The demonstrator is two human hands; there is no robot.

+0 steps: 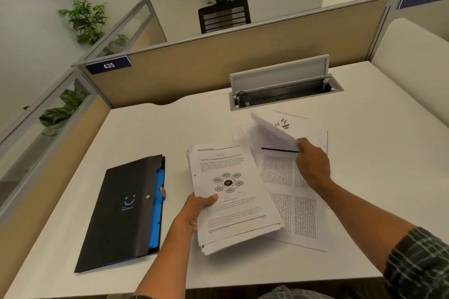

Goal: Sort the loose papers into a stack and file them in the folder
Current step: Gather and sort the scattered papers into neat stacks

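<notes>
My left hand grips a stack of printed papers by its left edge, thumb on top; the top page shows a round diagram. My right hand pinches one white sheet by its edge and holds it lifted and blurred above the desk. Under it lie more loose papers with columns of text, spread out to the right of the stack. A black folder with blue dividers and a snap clasp lies shut on the desk, left of the stack.
The white desk is fenced by tan partition panels at the back and left. An open cable tray with a raised lid sits behind the papers. The desk's front edge runs just before my forearms.
</notes>
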